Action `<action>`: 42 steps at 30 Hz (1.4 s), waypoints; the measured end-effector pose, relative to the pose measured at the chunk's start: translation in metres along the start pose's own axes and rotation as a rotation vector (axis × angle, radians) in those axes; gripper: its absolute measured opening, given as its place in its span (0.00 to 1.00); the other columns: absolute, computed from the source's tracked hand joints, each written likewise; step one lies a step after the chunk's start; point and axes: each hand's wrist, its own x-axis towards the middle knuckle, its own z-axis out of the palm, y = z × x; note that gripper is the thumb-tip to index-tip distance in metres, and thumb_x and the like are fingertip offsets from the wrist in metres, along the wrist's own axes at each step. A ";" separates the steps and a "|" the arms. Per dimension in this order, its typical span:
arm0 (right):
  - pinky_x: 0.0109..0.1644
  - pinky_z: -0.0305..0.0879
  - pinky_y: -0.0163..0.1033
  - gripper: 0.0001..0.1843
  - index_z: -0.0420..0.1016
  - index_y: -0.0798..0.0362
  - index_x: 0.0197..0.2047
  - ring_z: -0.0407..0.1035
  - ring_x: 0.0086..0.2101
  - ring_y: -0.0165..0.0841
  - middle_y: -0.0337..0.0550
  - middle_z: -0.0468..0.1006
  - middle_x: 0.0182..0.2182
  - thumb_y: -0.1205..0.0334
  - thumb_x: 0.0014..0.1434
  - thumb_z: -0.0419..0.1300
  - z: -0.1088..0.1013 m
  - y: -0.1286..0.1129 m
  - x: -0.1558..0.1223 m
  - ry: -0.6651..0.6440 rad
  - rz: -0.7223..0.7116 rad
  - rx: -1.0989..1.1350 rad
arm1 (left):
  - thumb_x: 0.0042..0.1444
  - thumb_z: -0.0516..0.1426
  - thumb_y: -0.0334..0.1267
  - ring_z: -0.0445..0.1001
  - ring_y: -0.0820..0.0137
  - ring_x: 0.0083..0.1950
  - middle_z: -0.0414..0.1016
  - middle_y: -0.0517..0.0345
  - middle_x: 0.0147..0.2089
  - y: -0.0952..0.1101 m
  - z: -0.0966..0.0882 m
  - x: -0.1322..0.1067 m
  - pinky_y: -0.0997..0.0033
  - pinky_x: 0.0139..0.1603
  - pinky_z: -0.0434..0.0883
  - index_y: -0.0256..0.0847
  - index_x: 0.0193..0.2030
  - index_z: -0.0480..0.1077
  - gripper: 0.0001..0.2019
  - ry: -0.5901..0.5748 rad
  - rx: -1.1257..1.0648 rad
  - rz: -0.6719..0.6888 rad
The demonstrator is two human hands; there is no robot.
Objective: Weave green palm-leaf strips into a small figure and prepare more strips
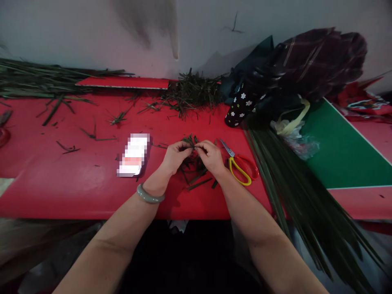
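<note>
My left hand (177, 156) and my right hand (210, 155) meet over the red table, each with thumb and fingers pinched together. Between the fingertips they grip a small piece of dark green leaf strip (192, 141), partly hidden by the fingers. Cut leaf scraps (196, 179) lie on the table below and in front of my wrists. Just right of my right hand are scissors (241, 165) with one yellow and one red handle loop, blades pointing away. A phone (134, 155) with a lit, blurred screen lies left of my left hand.
Long green leaves (288, 196) hang over the table's front edge at the right. Behind them, a black flowered bottle (245, 100) leans beside a dark plaid cloth (327, 57). A pile of leaf clippings (197, 92) and bundled leaf strips (36, 77) lie along the wall.
</note>
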 end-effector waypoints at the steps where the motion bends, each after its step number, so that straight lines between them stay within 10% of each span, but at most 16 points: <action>1: 0.38 0.64 0.36 0.07 0.72 0.53 0.33 0.68 0.33 0.31 0.42 0.74 0.30 0.63 0.54 0.52 0.000 0.001 0.000 -0.007 0.007 -0.023 | 0.40 0.58 0.31 0.66 0.79 0.25 0.71 0.63 0.24 -0.001 0.000 0.001 0.77 0.30 0.66 0.36 0.28 0.71 0.06 0.002 0.027 0.007; 15: 0.37 0.63 0.37 0.06 0.69 0.53 0.30 0.67 0.31 0.31 0.42 0.73 0.29 0.64 0.50 0.52 0.010 0.007 0.002 -0.059 0.092 -0.050 | 0.43 0.55 0.33 0.70 0.74 0.31 0.74 0.58 0.30 -0.007 -0.002 0.001 0.72 0.35 0.68 0.35 0.32 0.71 0.09 0.073 0.383 0.151; 23: 0.33 0.64 0.36 0.08 0.68 0.52 0.31 0.67 0.27 0.30 0.38 0.72 0.24 0.59 0.51 0.51 0.014 0.010 0.002 -0.075 0.245 0.208 | 0.46 0.55 0.37 0.69 0.75 0.31 0.74 0.59 0.31 -0.012 -0.005 0.000 0.74 0.36 0.67 0.37 0.35 0.72 0.10 -0.020 0.151 0.119; 42: 0.39 0.62 0.36 0.08 0.68 0.54 0.31 0.65 0.33 0.30 0.42 0.71 0.29 0.61 0.54 0.50 0.013 -0.002 -0.007 -0.158 -0.058 0.109 | 0.39 0.57 0.34 0.68 0.77 0.29 0.72 0.59 0.29 -0.007 -0.003 -0.042 0.74 0.35 0.66 0.34 0.33 0.70 0.11 0.156 0.024 0.037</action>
